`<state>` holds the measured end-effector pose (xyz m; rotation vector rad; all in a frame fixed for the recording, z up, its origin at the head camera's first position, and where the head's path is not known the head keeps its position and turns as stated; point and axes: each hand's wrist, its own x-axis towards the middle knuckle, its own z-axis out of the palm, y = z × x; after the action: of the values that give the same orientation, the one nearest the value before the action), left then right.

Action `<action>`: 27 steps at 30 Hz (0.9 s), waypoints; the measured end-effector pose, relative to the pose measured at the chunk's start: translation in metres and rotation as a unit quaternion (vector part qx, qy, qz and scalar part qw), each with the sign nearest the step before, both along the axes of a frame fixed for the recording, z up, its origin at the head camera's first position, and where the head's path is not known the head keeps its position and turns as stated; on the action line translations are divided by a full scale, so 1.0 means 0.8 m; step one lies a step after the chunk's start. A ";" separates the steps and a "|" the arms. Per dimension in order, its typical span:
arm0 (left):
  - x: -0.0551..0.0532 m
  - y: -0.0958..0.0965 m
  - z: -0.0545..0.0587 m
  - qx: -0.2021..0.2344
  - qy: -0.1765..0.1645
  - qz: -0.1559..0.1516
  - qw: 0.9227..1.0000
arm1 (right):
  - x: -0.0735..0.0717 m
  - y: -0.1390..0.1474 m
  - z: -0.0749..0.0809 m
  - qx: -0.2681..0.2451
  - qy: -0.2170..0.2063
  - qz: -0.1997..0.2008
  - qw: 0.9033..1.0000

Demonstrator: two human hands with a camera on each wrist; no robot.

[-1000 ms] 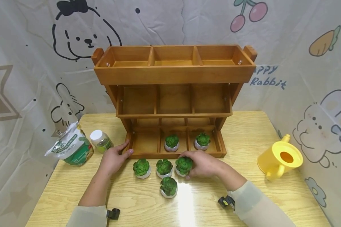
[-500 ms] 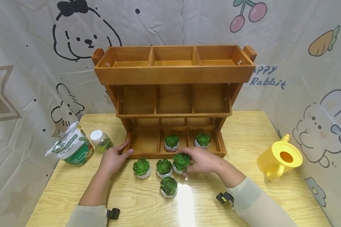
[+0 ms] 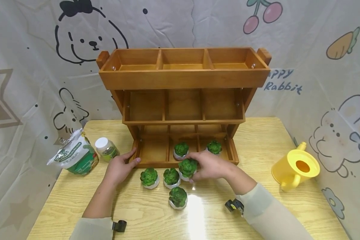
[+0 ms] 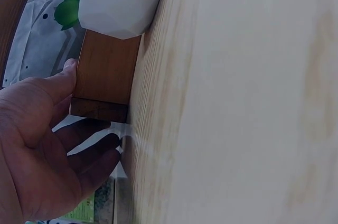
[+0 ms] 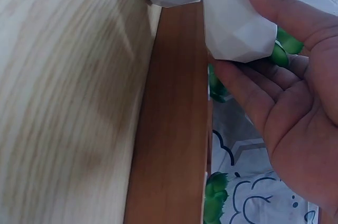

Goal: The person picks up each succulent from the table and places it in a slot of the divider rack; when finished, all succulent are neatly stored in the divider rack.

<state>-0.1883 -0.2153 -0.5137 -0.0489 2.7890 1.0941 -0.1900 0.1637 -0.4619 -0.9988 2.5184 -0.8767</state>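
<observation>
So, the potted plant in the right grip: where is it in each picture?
Head: the potted plant is just below and right of the middle, in the right grip.
Left wrist: I can't make it out; the pot at the top seems to be another one.
Right wrist: upper right, its white pot showing.
Shared landmark: the wooden shelf, visible in all three.

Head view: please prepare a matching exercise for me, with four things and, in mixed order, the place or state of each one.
1. left hand
2. right hand
3. watering can
4. jar

A. stands between the bag and the wooden rack
B. holds a potted plant
C. is yellow
D. touches the rack's lower left end

Right pairs: 1-D, 2-B, 3-C, 4-A.
</observation>
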 end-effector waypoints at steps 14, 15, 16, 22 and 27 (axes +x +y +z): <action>0.000 0.001 -0.002 0.000 0.004 -0.001 1.000 | -0.012 -0.010 0.017 -0.007 0.029 0.012 0.999; 0.000 0.001 -0.002 -0.001 0.004 -0.002 1.000 | -0.013 -0.011 0.018 -0.009 0.031 0.012 0.999; -0.001 0.001 -0.002 -0.001 0.004 -0.001 1.000 | -0.014 -0.011 0.018 -0.010 0.029 0.011 0.999; 0.000 0.001 -0.001 0.000 0.001 -0.001 1.000 | -0.020 -0.017 0.021 -0.019 0.022 0.008 1.000; -0.001 0.000 -0.001 0.001 -0.001 0.000 1.000 | -0.024 -0.023 0.023 -0.028 0.023 0.008 0.999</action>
<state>-0.1887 -0.2150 -0.5145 -0.0484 2.7866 1.0959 -0.2092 0.1455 -0.4439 -1.0662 2.5342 -0.9335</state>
